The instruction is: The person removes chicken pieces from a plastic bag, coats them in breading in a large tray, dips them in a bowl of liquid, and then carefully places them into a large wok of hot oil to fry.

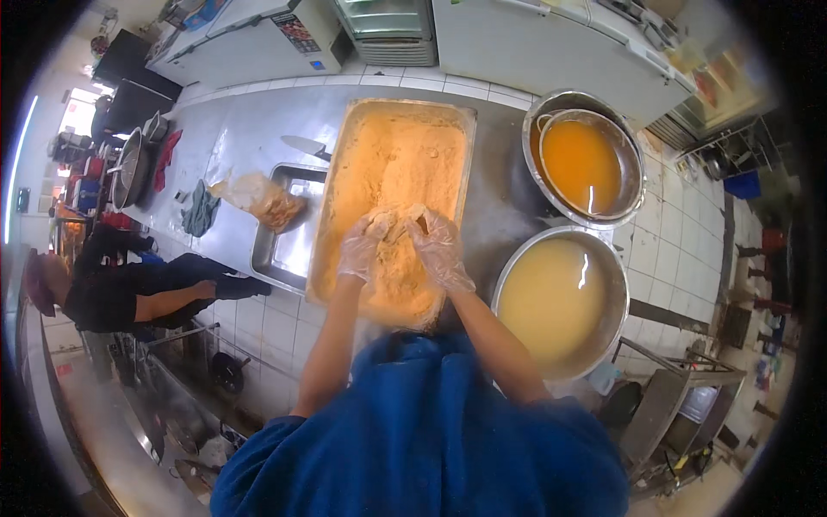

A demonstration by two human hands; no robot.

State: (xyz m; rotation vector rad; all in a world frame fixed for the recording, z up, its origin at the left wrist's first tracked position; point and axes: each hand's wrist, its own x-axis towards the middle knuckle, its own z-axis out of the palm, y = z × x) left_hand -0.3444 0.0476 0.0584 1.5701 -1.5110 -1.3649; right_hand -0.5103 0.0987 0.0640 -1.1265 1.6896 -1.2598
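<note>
A deep metal tray (466,168) of orange-tinted flour or breading powder (413,155) lies on the steel table before me. Over its near half, my left hand (366,242) and my right hand (439,245), both in clear plastic gloves, pinch a powder-coated piece of food (402,216) between them. What the piece is, I cannot tell. A plastic bag of food pieces (265,200) rests left of the tray, partly over a shallow metal pan (261,249). To the right stand a metal bowl of orange liquid (581,165) and a large bowl of pale yellow liquid (555,300).
A knife (302,145) lies beside the tray's left edge, its handle end near the rim. Farther left are a green cloth (201,210), a red cloth (168,158) and a large round metal pan (129,169). Another person (123,284) in dark clothes stands at the left.
</note>
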